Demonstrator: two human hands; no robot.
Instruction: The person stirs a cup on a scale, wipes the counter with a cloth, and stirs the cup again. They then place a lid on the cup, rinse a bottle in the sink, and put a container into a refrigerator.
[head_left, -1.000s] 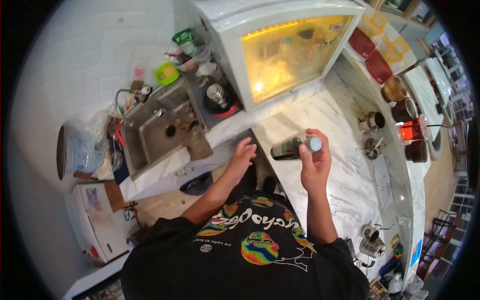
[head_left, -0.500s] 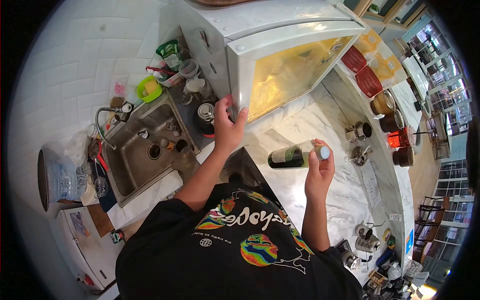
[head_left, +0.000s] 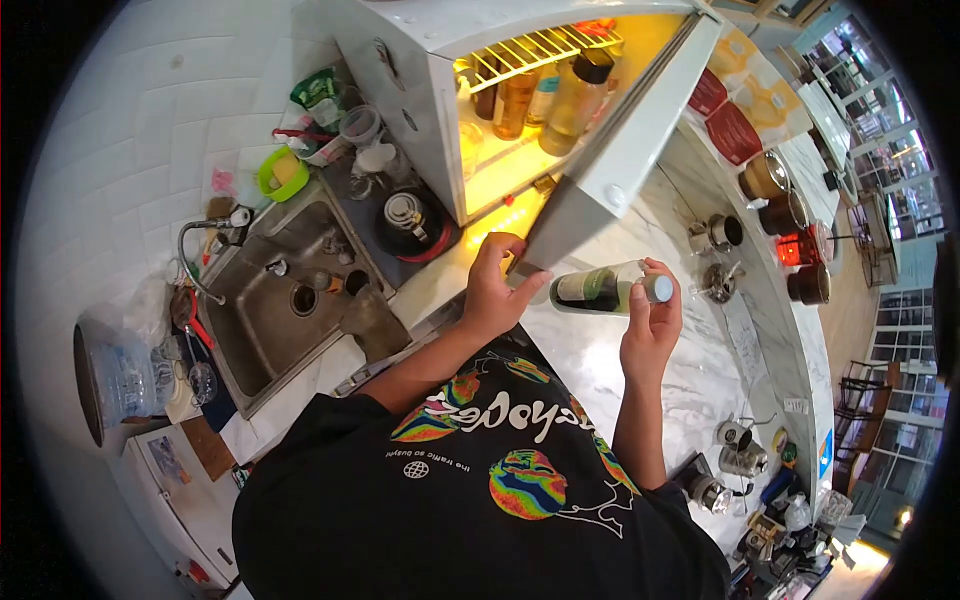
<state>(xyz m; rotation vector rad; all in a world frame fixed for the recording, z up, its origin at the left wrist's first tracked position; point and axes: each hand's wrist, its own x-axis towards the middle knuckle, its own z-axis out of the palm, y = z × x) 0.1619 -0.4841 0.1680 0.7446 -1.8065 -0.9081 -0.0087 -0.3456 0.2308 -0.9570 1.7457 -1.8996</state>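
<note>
The glass-fronted fridge [head_left: 405, 120] stands with its door [head_left: 607, 185] swung outward. My left hand [head_left: 497, 292] is at the door's free edge, thumb on one side and fingers curled on the other. In my right hand [head_left: 652, 320] lies a glass bottle [head_left: 598, 290] with a pale cap, a printed label and dark green contents, held near the cap and tilted almost flat. Inside the lit fridge, an amber bottle [head_left: 513, 105] and a taller bottle with a black cap [head_left: 577, 105] stand below a wire shelf [head_left: 535, 55].
Left of the fridge are a steel sink [head_left: 240, 330] with a tap [head_left: 185, 250] and a kettle [head_left: 405, 215]. To the right, a marble counter [head_left: 640, 390] carries metal pots [head_left: 715, 235]; several dark jars [head_left: 783, 242] line the raised ledge.
The fridge door has swung from closed to open, showing the lit inside. My left hand moved down and toward me with its edge; my right hand and the bottle shifted slightly right.
</note>
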